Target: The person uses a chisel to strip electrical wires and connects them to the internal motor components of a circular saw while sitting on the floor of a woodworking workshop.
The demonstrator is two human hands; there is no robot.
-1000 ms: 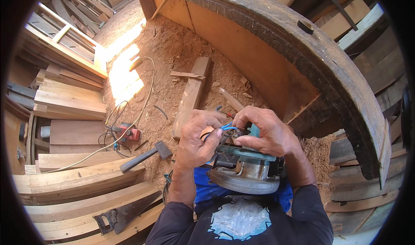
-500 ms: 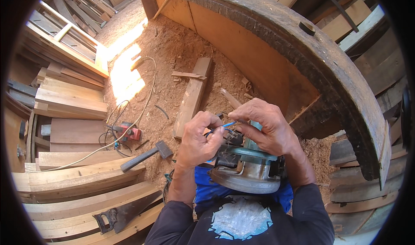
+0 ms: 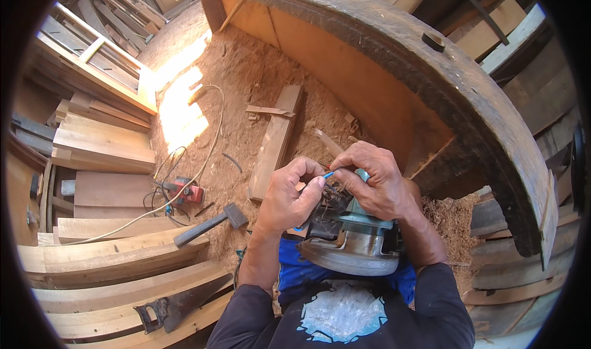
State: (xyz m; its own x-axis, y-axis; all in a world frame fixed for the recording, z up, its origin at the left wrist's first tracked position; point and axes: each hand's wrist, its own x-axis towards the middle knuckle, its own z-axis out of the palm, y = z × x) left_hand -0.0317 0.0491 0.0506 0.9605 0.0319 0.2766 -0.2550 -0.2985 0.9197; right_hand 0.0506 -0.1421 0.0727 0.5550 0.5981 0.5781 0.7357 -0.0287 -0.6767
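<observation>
Across my lap rests a power tool (image 3: 349, 255) with a teal body and a round metal base, which looks like a router. Its side nearest my fingers is opened up, with dark wires (image 3: 334, 199) bunched there. Above them, my left hand (image 3: 288, 195) pinches a thin blue wire (image 3: 328, 174) between thumb and forefinger. My right hand (image 3: 373, 181) pinches the same wire from the other side, its wrist over the tool's body. The fingertips of both hands almost meet, hiding the wire's ends.
A hammer (image 3: 209, 224) and a handsaw (image 3: 178, 309) lie on stacked boards (image 3: 111, 250) at left. Beyond them is a red power tool (image 3: 188, 190) with a cord. Planks (image 3: 275, 142) lie on sawdust ahead. A large curved wooden piece (image 3: 394, 35) arcs along the right.
My hands have come closer together on the blue wire, and less of it shows between them. The tool stays on my lap.
</observation>
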